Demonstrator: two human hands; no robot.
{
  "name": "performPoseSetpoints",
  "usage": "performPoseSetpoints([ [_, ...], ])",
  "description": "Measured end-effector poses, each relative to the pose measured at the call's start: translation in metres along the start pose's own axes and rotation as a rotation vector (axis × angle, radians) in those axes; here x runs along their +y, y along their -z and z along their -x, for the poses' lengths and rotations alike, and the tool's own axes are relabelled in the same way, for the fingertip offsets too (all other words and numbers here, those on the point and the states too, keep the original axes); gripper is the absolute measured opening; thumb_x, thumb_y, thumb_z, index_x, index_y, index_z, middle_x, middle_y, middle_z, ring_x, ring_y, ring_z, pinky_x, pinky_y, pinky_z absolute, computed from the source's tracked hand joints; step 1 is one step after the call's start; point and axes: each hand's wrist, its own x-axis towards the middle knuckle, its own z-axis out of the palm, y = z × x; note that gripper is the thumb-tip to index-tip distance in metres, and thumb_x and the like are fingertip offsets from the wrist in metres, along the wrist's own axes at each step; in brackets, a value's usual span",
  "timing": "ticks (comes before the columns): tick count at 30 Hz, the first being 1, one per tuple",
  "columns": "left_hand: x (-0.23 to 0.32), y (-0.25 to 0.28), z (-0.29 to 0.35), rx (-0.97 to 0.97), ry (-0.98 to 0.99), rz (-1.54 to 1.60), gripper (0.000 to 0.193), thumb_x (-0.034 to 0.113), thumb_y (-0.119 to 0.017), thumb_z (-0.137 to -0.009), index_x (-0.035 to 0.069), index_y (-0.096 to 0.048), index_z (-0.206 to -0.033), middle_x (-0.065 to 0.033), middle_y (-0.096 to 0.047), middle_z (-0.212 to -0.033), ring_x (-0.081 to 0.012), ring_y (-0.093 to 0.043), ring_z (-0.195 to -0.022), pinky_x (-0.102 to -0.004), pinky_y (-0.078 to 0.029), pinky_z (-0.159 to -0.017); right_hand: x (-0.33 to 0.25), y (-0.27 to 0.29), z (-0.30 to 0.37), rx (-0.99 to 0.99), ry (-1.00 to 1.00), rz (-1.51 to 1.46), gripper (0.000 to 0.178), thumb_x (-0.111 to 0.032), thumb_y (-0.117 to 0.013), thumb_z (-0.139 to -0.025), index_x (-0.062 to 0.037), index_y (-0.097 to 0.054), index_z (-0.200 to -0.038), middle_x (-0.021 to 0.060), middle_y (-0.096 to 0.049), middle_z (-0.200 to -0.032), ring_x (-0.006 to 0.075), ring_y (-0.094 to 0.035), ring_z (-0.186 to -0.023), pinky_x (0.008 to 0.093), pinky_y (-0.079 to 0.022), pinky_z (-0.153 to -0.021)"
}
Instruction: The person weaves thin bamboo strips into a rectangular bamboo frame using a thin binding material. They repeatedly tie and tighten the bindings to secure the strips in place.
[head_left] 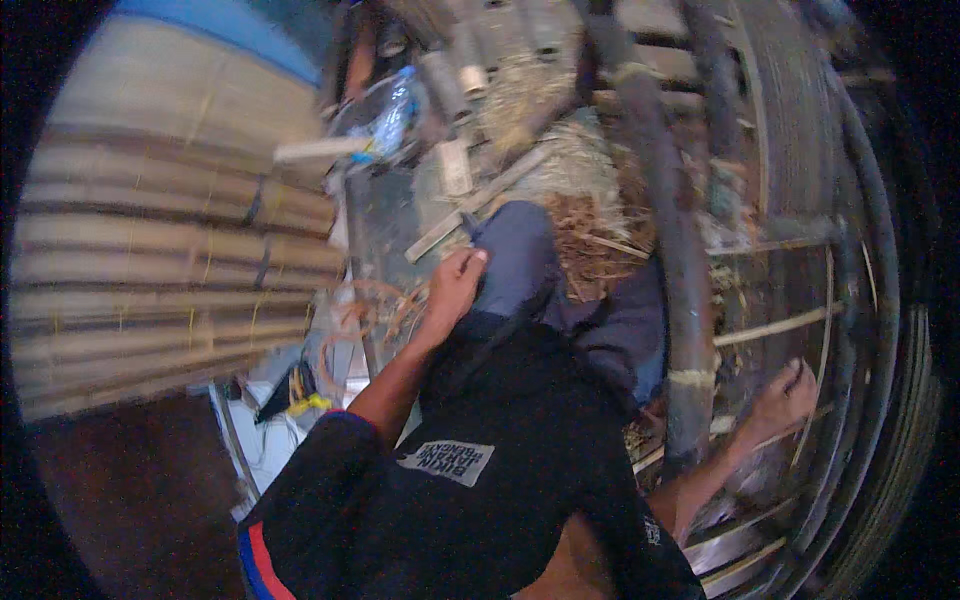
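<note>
My left hand (458,285) rests by my bent knee in grey trousers (518,255), its fingers curled together. Whatever they hold, if anything, is hidden. A small dark tip shows just beyond the hand, but I cannot tell whether it belongs to something held. Off to the right, my right hand (785,400) reaches out over a rack of thin bamboo slats (775,325). Motion smears its fingers, so whether it grips a slat is unclear. A thick dark bamboo pole (685,330) stands between my legs and that hand.
Woven bamboo panels (170,220) are stacked on the left. Ahead lie a pale wooden strip (475,205), brown shavings (590,230) and a clear plastic bottle (395,110). Reddish cord loops (350,325) and a yellow-handled item (308,403) sit left of my forearm.
</note>
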Motion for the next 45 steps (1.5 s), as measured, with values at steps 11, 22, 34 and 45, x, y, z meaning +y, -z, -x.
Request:
performPoseSetpoints([
  [11,-0.195,0.027,0.090,0.414,0.400,-0.097,0.035,0.034,-0.061,-0.093,0.002,-0.071,-0.103,-0.0228,-0.070,-0.097,-0.0412,-0.067,-0.091,-0.0454,-0.050,-0.079,-0.321,-0.021,-0.038,-0.411,0.607,-0.994,0.018,-0.008,-0.067,-0.093,-0.0020,-0.067,-0.109,0.0151,-0.066,-0.110,0.0335,-0.061,-0.106,0.0414,-0.049,-0.094],
  [22,-0.284,0.018,0.031,0.513,0.615,-0.264,0.044,0.046,-0.067,-0.086,0.004,-0.074,-0.095,-0.0190,-0.073,-0.089,-0.0394,-0.069,-0.087,-0.0469,-0.053,-0.079,-0.343,-0.047,0.009,-0.542,0.653,-1.006,0.016,-0.011,-0.074,-0.087,-0.0058,-0.068,-0.101,0.0141,-0.068,-0.100,0.0340,-0.064,-0.092,0.0429,-0.051,-0.081],
  [34,-0.279,0.009,-0.008,0.524,0.476,-0.022,0.034,0.030,-0.059,-0.089,0.002,-0.073,-0.101,-0.0192,-0.072,-0.097,-0.0383,-0.068,-0.089,-0.0477,-0.050,-0.083,-0.361,-0.028,0.038,-0.888,0.739,-0.968,0.014,-0.017,-0.068,-0.092,-0.0062,-0.067,-0.100,0.0181,-0.066,-0.093,0.0409,-0.064,-0.084,0.0475,-0.053,-0.074],
  [45,-0.155,0.074,0.009,0.317,0.212,1.232,0.025,0.023,-0.047,-0.102,0.001,-0.058,-0.106,-0.0229,-0.069,-0.115,-0.0305,-0.070,-0.100,-0.0376,-0.055,-0.088,-0.402,-0.031,0.049,-1.030,0.737,-1.175,0.018,-0.015,-0.066,-0.094,-0.0019,-0.068,-0.106,0.0196,-0.068,-0.098,0.0389,-0.066,-0.089,0.0426,-0.053,-0.077],
])
